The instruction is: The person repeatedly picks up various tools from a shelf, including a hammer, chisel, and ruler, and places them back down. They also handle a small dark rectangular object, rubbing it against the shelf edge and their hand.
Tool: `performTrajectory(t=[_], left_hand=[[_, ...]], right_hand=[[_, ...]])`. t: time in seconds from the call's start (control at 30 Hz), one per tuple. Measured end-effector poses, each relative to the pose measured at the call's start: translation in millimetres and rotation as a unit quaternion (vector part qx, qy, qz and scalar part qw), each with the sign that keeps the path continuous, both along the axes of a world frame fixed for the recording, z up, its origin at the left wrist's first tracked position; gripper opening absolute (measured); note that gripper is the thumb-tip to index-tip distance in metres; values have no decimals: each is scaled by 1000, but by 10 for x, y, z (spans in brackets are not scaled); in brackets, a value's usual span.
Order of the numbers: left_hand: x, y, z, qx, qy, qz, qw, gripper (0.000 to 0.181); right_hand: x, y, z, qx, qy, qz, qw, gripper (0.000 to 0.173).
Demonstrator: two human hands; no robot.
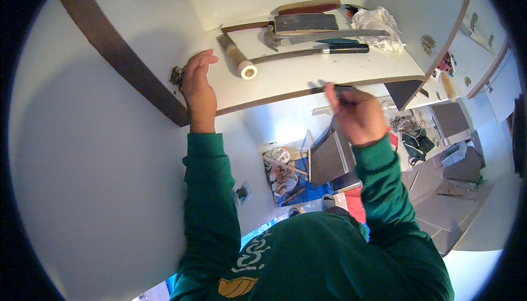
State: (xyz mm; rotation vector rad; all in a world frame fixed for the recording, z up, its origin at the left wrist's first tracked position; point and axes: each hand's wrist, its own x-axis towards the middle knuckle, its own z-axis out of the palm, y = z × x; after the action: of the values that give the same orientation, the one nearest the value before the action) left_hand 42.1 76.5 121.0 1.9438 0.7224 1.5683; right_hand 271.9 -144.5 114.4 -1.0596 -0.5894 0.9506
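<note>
My left hand [199, 89] rests against the cabinet's left side panel [136, 45], fingers extended and empty, beside a metal hinge [176, 77]. Blurred, my right hand [359, 113] closes around a small dark object [343, 90] just before the shelf's front edge; what it is cannot be made out. Several tools lie on the white shelf [284, 82]. Nearest my left hand is a cylindrical piece with a pale ringed end [239, 58]. A long narrow tool with a black handle [348, 49] lies to its right, and behind that a claw hammer [325, 35].
Behind the hammer are a dark block [305, 23], a wood-backed block [308, 7] and crumpled white material [378, 27]. Below, rags [284, 177] and a brown panel [329, 159] stand near a blue sheet [302, 192]. A cluttered counter [442, 150] runs along the right.
</note>
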Motion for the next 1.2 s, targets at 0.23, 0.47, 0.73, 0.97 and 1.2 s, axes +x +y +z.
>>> performTrajectory(t=[0.23, 0.47, 0.73, 0.97, 1.2], left_hand=[[109, 11, 10, -28, 11, -1, 1000, 30], [2, -27, 19, -13, 0, 0, 1000, 32], [75, 3, -9, -24, -8, -17, 1000, 28], [79, -36, 0, -34, -31, -18, 999, 27], [134, -188, 72, 7, -48, 7, 999, 24]], right_hand=[[-605, 337, -243, 129, 352, 102, 922, 29], [332, -63, -222, 163, 305, -43, 937, 23], [-245, 125, -318, 137, 292, 86, 943, 32], [-159, 30, -322, 119, 76, 12, 990, 39], [-656, 203, -490, 24, 260, 156, 953, 47]])
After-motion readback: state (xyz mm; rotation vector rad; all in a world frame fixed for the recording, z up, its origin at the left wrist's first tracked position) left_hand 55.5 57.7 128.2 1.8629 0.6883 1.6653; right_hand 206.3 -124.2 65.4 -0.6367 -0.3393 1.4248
